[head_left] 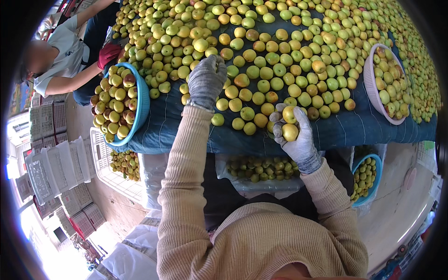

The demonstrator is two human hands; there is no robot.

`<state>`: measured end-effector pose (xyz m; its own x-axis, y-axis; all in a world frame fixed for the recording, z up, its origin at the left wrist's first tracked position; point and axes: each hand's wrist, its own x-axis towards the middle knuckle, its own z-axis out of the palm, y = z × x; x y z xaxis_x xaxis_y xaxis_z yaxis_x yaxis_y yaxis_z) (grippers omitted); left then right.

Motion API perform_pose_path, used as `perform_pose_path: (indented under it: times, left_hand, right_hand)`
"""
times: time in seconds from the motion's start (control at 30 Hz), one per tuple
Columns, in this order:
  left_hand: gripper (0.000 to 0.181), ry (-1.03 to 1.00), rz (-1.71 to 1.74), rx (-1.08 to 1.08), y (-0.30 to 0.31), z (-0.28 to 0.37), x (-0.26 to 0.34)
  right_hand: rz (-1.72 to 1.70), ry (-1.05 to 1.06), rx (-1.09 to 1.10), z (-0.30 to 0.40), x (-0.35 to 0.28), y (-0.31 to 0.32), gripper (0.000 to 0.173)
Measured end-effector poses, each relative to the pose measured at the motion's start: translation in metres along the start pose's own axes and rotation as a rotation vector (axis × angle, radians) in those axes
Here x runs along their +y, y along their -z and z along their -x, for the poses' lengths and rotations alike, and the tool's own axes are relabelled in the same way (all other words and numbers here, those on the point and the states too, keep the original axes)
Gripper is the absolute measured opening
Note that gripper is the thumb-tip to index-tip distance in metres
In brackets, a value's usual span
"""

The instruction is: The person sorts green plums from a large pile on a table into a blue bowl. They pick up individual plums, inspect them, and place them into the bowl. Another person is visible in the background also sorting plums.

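Observation:
Many round yellow-green fruits, some with reddish brown patches, lie spread over a table covered with dark blue quilted cloth [224, 139]. My left hand [207, 78], in a grey knit glove, reaches over the fruits with its fingers bent down among them; whether it grips one is hidden. My right hand [297, 138], gloved too, is turned palm up near the table's front edge and holds two yellow fruits [289, 132]. At the left edge of the cloth a tilted blue basket [142, 101] is full of fruits. A pale pink basket [371, 87] with fruits stands at the right.
A person in a light shirt and red glove [109, 55] works at the left. Below the table edge are a clear-lined crate of fruits [262, 169], a white crate [105, 175] and another blue basket [374, 182]. Stacked plastic crates [52, 171] stand at the left.

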<state>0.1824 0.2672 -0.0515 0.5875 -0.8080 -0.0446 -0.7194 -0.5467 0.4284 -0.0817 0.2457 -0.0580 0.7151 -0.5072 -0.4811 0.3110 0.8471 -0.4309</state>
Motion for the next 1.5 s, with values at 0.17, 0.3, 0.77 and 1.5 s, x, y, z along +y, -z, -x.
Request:
perform_pose_path:
  times: [0.17,0.3,0.77,1.5]
  left_hand:
    - [0.046,0.115,-0.156,-0.134,-0.005,-0.022,-0.008]
    - [0.052,0.020,-0.155,-0.188,-0.007,-0.010,0.003]
    - [0.057,0.025,-0.233,0.217,-0.002,-0.023,0.009]
    - [0.044,-0.650,0.562,0.184,-0.023,0.112,0.174]
  right_hand:
    - [-0.037,0.005,0.053,-0.001,0.001,0.000,0.042]
    - [-0.124,-0.039,-0.019,-0.003,-0.001,-0.003,0.044]
    - [-0.437,0.046,-0.236,-0.001,-0.001,-0.013,0.065]
    - [-0.638,0.149,-0.159,0.050,-0.031,-0.006,0.056]
